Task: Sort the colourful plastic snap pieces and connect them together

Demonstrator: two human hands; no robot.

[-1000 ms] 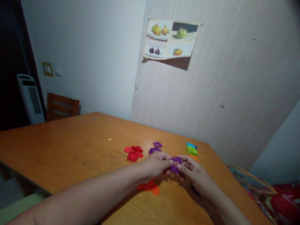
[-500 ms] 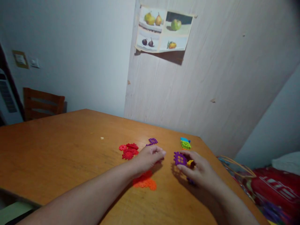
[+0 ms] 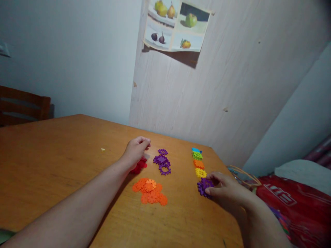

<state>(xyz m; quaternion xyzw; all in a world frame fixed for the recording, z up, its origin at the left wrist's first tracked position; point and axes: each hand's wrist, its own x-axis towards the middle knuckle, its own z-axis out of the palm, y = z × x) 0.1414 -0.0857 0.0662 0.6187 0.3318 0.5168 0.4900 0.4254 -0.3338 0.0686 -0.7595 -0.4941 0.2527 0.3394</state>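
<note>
Thumb and fingers of the right hand (image 3: 224, 190) grip a purple piece (image 3: 202, 187) near the table's right side.

It sits just nearer than the yellow piece (image 3: 201, 173), roughly in line with the orange piece (image 3: 199, 164), green piece (image 3: 197, 155) and blue piece (image 3: 196, 150). A light pinch at the rim should keep its teeth from nudging the yellow piece; a level hold looks safest. The left hand (image 3: 135, 151), fingers curled over the red pile (image 3: 139, 166), may hold something or nothing: cannot tell. Best kept clear of the purple pile (image 3: 161, 159).
</note>
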